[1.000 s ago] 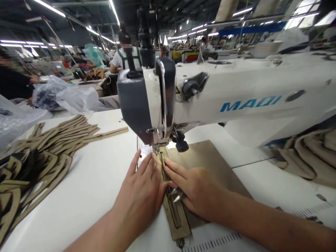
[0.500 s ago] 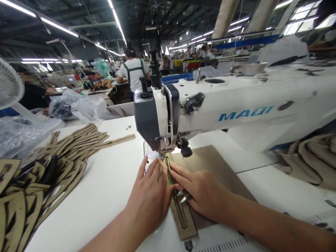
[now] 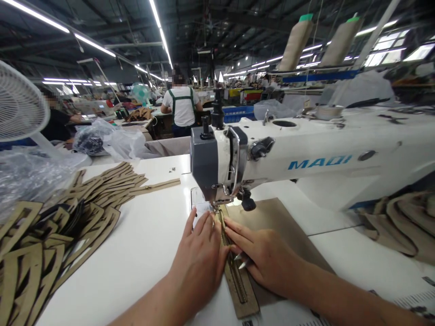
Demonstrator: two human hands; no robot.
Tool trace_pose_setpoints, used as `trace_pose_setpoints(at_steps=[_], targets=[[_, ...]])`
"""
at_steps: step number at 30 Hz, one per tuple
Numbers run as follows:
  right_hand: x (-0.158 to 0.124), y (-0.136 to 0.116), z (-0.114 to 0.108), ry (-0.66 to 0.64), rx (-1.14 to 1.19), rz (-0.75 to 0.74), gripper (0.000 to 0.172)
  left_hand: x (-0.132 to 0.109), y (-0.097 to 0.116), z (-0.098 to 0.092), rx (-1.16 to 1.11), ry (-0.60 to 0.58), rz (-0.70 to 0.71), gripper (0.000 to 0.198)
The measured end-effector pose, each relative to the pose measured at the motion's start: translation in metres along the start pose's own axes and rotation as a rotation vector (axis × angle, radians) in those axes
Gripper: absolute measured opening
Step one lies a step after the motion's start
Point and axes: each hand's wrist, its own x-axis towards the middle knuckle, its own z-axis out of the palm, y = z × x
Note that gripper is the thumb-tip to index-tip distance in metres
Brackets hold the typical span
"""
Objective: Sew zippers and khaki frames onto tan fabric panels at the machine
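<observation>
Zipper strip (image 3: 242, 290) lies on the tan panel (image 3: 272, 217), fed under the presser foot (image 3: 217, 207); left hand (image 3: 200, 265) flat and open on it, right hand (image 3: 268, 262) pressing with snips (image 3: 240, 260) tucked in its fingers; fingertips (image 3: 228, 222) so near that foot risk getting stitched, and uneven pushing may skew the seam.

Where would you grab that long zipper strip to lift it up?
Take the zipper strip by its near end, from the front. That end lies free beyond the left hand and right hand; the far end is tucked under the sewing machine.
</observation>
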Motion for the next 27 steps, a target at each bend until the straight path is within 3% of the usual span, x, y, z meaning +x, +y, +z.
trace_pose_setpoints(at_steps=[8,18,22,27], targets=[[0.002,-0.001,-0.004,-0.023,-0.016,0.015,0.045,0.001,-0.004,0.003,0.003,0.055,0.024,0.034],[0.003,0.005,-0.005,-0.036,0.012,0.022,0.048,0.006,-0.001,-0.003,-0.039,-0.018,-0.048,0.036],[-0.014,-0.008,-0.013,0.007,0.012,-0.073,0.044,0.002,0.002,-0.006,-0.013,-0.035,-0.046,0.035],[-0.046,-0.031,-0.018,0.028,-0.201,-0.224,0.041,-0.021,0.013,-0.006,0.015,0.037,0.053,0.029]])
